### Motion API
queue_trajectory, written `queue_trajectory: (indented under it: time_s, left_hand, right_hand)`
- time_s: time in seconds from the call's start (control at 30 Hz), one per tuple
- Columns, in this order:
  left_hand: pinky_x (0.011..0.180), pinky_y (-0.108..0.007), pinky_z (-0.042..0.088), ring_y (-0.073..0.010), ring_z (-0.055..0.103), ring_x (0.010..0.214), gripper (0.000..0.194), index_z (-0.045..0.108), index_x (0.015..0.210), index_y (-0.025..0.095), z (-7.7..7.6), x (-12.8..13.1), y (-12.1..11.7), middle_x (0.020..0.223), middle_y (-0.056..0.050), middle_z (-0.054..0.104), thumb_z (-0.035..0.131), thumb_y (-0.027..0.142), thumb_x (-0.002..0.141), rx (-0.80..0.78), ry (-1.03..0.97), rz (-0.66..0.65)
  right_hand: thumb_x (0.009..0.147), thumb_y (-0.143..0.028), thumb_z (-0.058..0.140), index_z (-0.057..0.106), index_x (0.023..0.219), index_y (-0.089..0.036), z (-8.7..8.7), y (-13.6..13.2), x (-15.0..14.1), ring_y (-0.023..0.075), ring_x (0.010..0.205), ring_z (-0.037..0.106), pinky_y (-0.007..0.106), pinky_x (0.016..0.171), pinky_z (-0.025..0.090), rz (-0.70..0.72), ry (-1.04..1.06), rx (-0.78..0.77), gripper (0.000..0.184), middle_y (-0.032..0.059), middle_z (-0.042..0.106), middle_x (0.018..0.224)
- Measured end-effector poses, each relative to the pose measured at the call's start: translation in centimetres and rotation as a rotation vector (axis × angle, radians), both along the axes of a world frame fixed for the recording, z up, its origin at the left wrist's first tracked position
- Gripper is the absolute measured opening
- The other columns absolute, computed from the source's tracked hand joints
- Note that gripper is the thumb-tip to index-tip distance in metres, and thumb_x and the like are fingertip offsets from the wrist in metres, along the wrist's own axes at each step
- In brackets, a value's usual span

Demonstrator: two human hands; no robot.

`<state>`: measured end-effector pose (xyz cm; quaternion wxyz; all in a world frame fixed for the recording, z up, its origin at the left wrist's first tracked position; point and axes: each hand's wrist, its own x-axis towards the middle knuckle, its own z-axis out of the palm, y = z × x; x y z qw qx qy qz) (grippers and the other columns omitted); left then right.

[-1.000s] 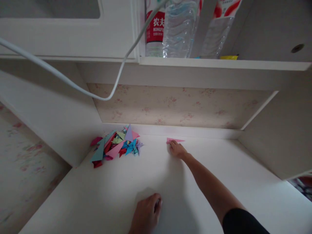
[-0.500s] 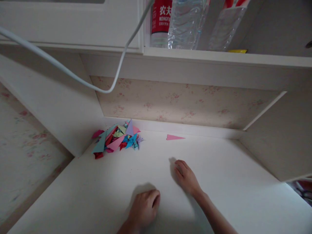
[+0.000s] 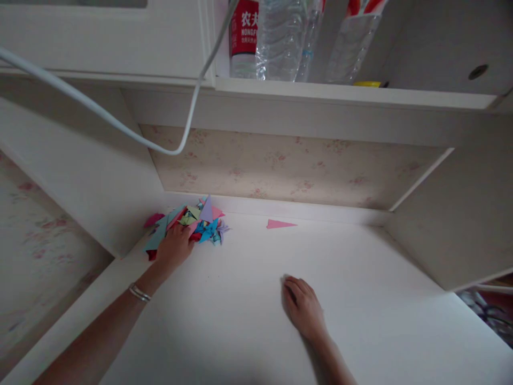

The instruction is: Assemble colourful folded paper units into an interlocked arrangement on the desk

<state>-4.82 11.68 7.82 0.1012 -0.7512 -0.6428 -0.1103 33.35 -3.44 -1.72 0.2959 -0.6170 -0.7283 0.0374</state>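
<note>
The heap of brightly coloured folded-paper shapes lies on the smooth white table, and our left hand reaches in among the pieces at the heap's near side. We judge the step in hand to be taking hold of a piece there. The grip of this hand bends down over the paper with its tips partly hidden, so we cannot tell whether it is clamped on a piece or only touching. Our right hand rests on the table, nearer to us than the heap and off to its right, its grip loosely curled with thumb and fingers apart and nothing seen in it.

The next move, we think, calls for a light pinch and a gentle lift — the pieces overlap, and a hard pull could drag or crease others.

The heap looks jumbled: a flat grey-blue paper triangle on its left, a lilac pointed paper triangle at its back, and a bright blue folded-paper shape on its right. Well apart to the right of the heap — alone — lies a slim pink folded-paper triangle, its point facing away.
</note>
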Motion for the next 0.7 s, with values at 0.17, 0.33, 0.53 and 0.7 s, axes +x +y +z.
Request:
queue_trajectory:
  time_s: [0.17,0.33,0.53,0.7]
  left_hand:
    - [0.085,-0.048,0.044,-0.0373,0.042,0.12,0.044,0.048,0.125,0.011,-1.4,-1.0,-0.6,0.124,-0.022,0.05,0.051,0.02,0.081,-0.007,0.201,-0.009]
    - [0.082,-0.048,0.045,-0.0363,0.05,0.111,0.044,0.047,0.128,0.009,-1.7,-1.5,-0.5,0.118,-0.023,0.055,0.041,0.015,0.084,-0.044,0.173,0.017]
    - [0.076,-0.043,0.047,-0.0318,0.059,0.098,0.044,0.047,0.131,0.011,-1.5,-1.4,-0.3,0.113,-0.02,0.061,0.033,0.018,0.089,-0.045,0.166,0.049]
    - [0.076,-0.039,0.047,-0.029,0.063,0.093,0.037,0.063,0.106,0.012,-1.3,-1.3,-0.8,0.101,-0.017,0.065,0.031,0.023,0.091,-0.074,0.172,0.062]
  right_hand:
    - [0.092,-0.028,0.043,0.065,0.105,-0.023,0.1,-0.2,0.0,0.022,0.103,0.06,0.044,0.1,0.042,-0.008,0.015,0.01,0.026,0.008,0.067,0.112]
    - [0.092,-0.028,0.043,0.066,0.104,-0.024,0.2,-0.1,0.0,0.0216,0.102,0.061,0.043,0.099,0.043,-0.005,0.022,0.021,0.027,0.0078,0.067,0.111]
    - [0.092,-0.028,0.042,0.066,0.105,-0.023,0.0,-0.1,0.1,0.0209,0.103,0.061,0.043,0.101,0.042,0.005,0.018,0.015,0.027,0.0074,0.067,0.112]
    - [0.093,-0.028,0.042,0.065,0.105,-0.023,0.1,-0.2,0.0,0.0207,0.104,0.06,0.042,0.101,0.041,0.002,0.014,0.012,0.027,0.0071,0.066,0.112]
